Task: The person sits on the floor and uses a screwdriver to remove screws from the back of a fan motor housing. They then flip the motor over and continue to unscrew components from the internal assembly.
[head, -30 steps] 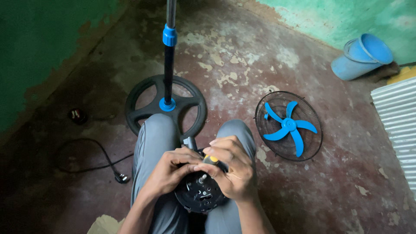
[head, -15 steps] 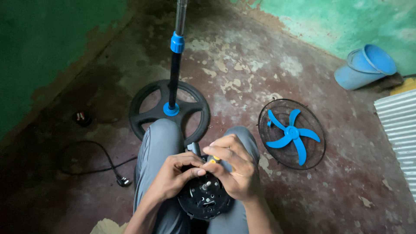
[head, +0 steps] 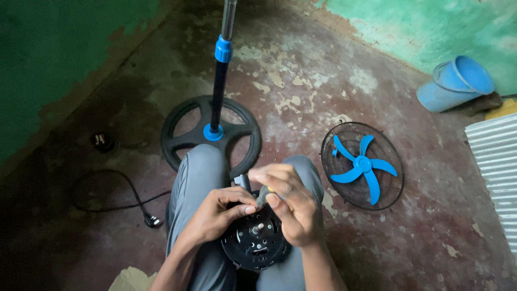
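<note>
- The black round fan motor housing point(head: 253, 242) rests in the person's lap between the grey-trousered knees, its short metal shaft point(head: 257, 227) pointing up. With no tabletop under it, it could tip or slide off the legs toward the floor point(head: 301, 97) if either hand pushes sideways.
- The right hand point(head: 288, 207) holds a small tool with a grey, yellow-marked handle point(head: 264, 195), seemingly a screwdriver. Its tip is hidden behind the fingers, so I cannot tell whether it sits in a screw. A tilted tool could slip off a screw head and jab the left hand's fingers, which lie just beside it.
- Any small screw that comes free could drop between the legs and get lost on the dark, flaking floor.
- Grip, right: the fingers are clenched around the tool's handle, thumb and forefinger pinched near its upper end, the palm above the housing's right edge.
- Grip, left: the left hand point(head: 218, 215) is curled over the housing's upper left rim, fingertips touching near the shaft. It steadies the housing, mostly closed around the edge rather than spread flat.
- Nearby on the floor: the fan stand's round black base point(head: 183, 134) with its blue-collared pole point(head: 221, 91) just beyond the knees, and a wire guard holding the blue blade point(head: 362, 166) to the right, well apart.
- A black power cord with plug point(head: 152, 220) lies to the left, near the left leg, where a shifting foot could snag it.
</note>
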